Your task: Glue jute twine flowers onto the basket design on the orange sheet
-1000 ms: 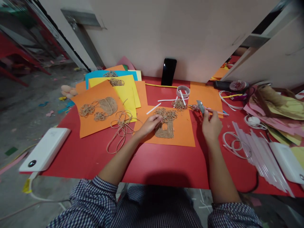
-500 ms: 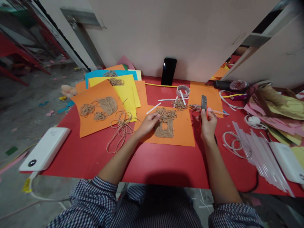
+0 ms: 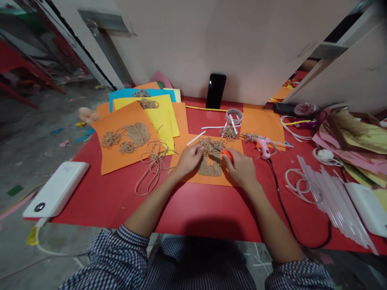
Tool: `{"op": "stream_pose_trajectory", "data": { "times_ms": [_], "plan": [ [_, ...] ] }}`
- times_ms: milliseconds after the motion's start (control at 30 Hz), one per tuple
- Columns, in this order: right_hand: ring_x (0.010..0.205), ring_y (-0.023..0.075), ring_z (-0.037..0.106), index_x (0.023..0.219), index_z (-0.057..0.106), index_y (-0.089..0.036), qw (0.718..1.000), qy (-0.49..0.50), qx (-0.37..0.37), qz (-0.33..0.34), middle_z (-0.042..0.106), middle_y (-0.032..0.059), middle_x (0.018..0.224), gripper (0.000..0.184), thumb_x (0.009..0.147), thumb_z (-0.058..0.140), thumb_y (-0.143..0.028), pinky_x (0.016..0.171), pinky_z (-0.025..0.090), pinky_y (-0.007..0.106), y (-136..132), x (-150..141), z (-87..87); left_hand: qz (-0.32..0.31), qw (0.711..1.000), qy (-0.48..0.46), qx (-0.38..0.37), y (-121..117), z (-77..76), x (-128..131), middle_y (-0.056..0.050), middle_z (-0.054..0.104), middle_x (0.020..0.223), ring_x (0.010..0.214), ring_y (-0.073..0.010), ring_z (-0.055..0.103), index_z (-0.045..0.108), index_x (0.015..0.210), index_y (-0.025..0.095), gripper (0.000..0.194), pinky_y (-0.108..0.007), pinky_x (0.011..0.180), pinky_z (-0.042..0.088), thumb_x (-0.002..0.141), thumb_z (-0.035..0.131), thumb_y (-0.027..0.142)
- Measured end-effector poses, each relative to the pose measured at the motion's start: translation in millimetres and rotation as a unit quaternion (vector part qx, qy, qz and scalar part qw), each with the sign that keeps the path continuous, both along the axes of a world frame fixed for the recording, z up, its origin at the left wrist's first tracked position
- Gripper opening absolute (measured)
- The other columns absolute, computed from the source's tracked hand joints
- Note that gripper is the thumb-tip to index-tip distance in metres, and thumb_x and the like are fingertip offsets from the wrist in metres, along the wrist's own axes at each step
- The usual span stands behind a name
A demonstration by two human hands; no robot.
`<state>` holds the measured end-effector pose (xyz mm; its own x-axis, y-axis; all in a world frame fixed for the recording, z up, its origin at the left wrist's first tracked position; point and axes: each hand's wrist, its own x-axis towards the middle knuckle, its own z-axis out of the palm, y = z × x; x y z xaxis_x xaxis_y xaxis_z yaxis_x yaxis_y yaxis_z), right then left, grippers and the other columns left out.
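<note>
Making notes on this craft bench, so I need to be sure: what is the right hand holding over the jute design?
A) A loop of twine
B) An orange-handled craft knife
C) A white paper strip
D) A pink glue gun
B. The right hand grips the orange-handled craft knife over the jute design, while the pink glue gun lies off to the right.
</note>
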<state>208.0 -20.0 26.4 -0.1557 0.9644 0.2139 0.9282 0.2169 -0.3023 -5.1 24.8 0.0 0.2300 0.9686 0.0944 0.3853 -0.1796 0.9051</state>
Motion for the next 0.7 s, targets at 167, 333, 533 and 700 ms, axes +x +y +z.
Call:
{"op": "stream_pose_trajectory", "data": {
  "times_ms": [167, 333, 533, 700],
  "plan": [
    [0.077, 0.0219, 0.064, 0.105, 0.064, -0.021, 0.999, -0.047, 0.009, -0.013, 0.073, 0.0077, 0.091, 0.039, 0.1, 0.039, -0.05, 0.061, 0.029, 0.03, -4.2, -11.0, -0.1, 0.005, 0.999, 0.03, 0.031, -4.1, 6.1, 2.6, 0.0, 0.053, 0.065, 0.064, -0.0162, 0.047, 0.055, 0.069, 0.019, 0.03, -0.026, 0.065, 0.031, 0.094, 0.049, 0.035],
    [0.078, 0.0222, 0.064, 0.107, 0.066, -0.02, 0.998, -0.044, 0.015, -0.052, 0.073, 0.0095, 0.093, 0.042, 0.1, 0.038, -0.05, 0.062, 0.029, 0.03, -3.4, -10.3, -3.9, -0.009, 1.0, 0.001, 0.009, -6.0, 4.6, 5.1, -0.003, 0.06, 0.071, 0.068, -0.0172, 0.052, 0.065, 0.078, 0.018, 0.036, -0.026, 0.067, 0.036, 0.097, 0.044, 0.04],
    [0.078, 0.0218, 0.063, 0.109, 0.066, -0.018, 0.996, -0.059, 0.029, -0.068, 0.072, 0.0101, 0.093, 0.042, 0.1, 0.04, -0.049, 0.063, 0.029, 0.03, -2.5, -10.1, -3.8, -0.051, 0.971, -0.187, -0.143, -4.8, 0.1, 4.6, 0.006, 0.035, 0.05, 0.045, -0.0099, 0.032, 0.067, 0.088, 0.014, 0.045, -0.023, 0.049, 0.025, 0.092, 0.051, 0.055],
    [0.08, 0.0225, 0.063, 0.113, 0.066, -0.018, 0.995, -0.061, 0.046, -0.071, 0.072, 0.011, 0.093, 0.044, 0.1, 0.039, -0.049, 0.065, 0.032, 0.03, -2.1, -8.9, -3.9, -0.1, 0.925, -0.267, -0.249, -3.0, 7.8, -3.3, 0.005, 0.041, 0.045, 0.039, -0.007, 0.027, 0.066, 0.092, 0.011, 0.038, -0.023, 0.045, 0.02, 0.093, 0.054, 0.047]
  ]
}}
